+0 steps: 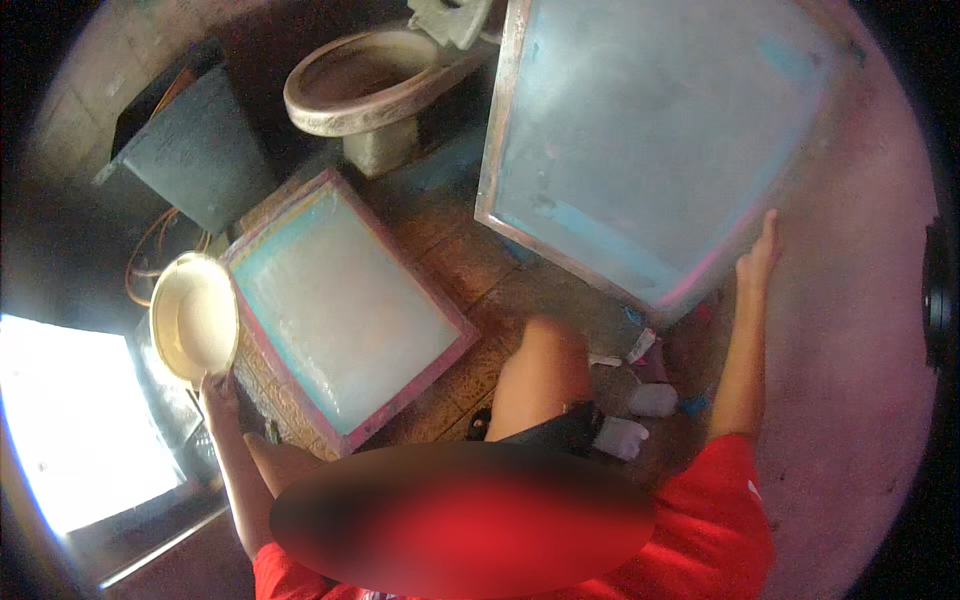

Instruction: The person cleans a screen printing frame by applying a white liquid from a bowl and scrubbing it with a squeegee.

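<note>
A round, pale yellow basin (196, 318) hangs tilted at the left, its inside facing me. My left hand (219, 392) is closed on its lower rim. Beside the basin lies a screen printing frame (365, 310) with a pale mesh, blue along its edges and a pinkish border. At the upper right a larger screen printing frame (650, 150) stands tilted. Close to that frame's right edge is my right hand (760, 258), with a finger stretched upward and no object visible in it. Whether it touches the frame is unclear.
A grey tub (200, 150) and an oval basin on a pedestal (370, 85) stand at the back. White bottles (622, 437) and scraps lie by my leg, on brown floor tiles (440, 245). A glaring bright panel (85, 425) is at left, a pinkish wall (850, 350) at right.
</note>
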Tool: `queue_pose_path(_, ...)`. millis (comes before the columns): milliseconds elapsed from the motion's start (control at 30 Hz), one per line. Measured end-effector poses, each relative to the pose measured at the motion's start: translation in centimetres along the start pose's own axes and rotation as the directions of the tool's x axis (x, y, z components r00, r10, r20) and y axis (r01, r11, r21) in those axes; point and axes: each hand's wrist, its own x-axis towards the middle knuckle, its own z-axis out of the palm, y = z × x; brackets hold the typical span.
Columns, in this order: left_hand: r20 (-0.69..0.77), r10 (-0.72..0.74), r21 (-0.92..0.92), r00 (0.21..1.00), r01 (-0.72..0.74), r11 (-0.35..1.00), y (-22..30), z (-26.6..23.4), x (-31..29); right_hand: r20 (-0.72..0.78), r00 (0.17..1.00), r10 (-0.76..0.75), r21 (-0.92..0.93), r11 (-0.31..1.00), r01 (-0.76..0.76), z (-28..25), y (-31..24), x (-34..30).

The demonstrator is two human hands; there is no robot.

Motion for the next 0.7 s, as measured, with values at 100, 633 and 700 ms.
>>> queue_pose_path(100, -0.053, -0.043, -0.195, 0.998, 0.032, 0.98, -1.0, 0.8, 1.4, 0.142, 0.987, -0.08, -0.09, 0.992, 0.093, 3.4, -3.1, -0.4)
queue_pose_path(633, -0.094, -0.512, -0.905, 0.854, 0.14, 0.401, -10.7, 1.5, -2.0, 0.771, 0.546, 0.327, -0.238, 0.944, -0.228, 22.8, 12.3, -18.7)
queue_pose_path(700, -0.133, -0.524, -0.901, 0.841, 0.118, 0.418, -10.6, -0.1, -2.7, 0.802, 0.468, 0.371, -0.273, 0.925, -0.265, 24.2, 14.2, -21.2)
